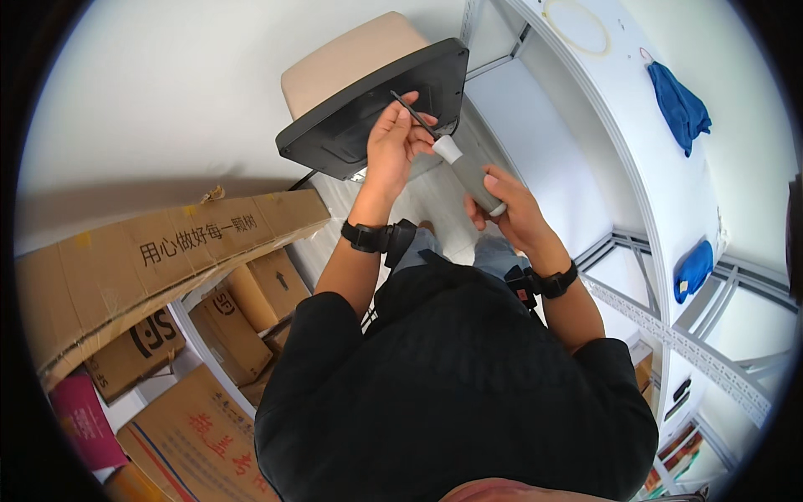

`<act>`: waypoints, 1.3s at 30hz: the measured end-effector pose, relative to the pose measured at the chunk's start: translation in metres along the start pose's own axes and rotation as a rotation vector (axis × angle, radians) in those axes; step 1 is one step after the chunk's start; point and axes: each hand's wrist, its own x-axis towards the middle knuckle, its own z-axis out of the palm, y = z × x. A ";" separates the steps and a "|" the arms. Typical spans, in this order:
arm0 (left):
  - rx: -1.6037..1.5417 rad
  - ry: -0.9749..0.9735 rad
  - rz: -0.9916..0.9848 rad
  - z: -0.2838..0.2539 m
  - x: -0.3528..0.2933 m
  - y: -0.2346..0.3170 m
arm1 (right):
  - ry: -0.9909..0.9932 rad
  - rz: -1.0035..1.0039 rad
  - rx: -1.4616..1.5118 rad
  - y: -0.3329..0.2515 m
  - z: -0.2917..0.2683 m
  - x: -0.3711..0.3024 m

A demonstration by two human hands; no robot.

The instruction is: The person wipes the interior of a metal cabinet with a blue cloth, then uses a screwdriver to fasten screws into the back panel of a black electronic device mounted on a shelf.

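Note:
A screwdriver (pixel 471 177) with a thick grey handle, a pale collar and a thin dark shaft slants between my hands, its shaft end toward the upper left. My left hand (pixel 390 151) pinches the dark shaft near the collar. Around the lower end of the handle, the fingers of my right hand (pixel 516 209) are closed. Just beyond my left hand stands a beige, box-like body (pixel 351 63) with a black panel (pixel 335 125) facing me. Part of the panel is hidden behind my left hand, and I cannot tell whether the shaft's tip touches it.
A long cardboard box (pixel 100 268) lies along the left, above shelving with several more cartons (pixel 201 427) and a magenta package (pixel 84 422). White metal shelving (pixel 652 309) rises on the right. Blue cloth bundles (pixel 679 109) sit there, with a pale ring (pixel 577 25) above.

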 end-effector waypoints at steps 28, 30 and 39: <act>-0.060 -0.025 -0.063 -0.048 0.012 0.017 | 0.100 0.005 0.145 0.054 0.046 0.032; -0.075 -0.021 -0.064 -0.048 0.013 0.017 | 0.102 -0.010 0.140 0.056 0.045 0.033; -0.105 -0.007 -0.054 -0.048 0.015 0.016 | 0.124 -0.017 0.042 0.051 0.041 0.033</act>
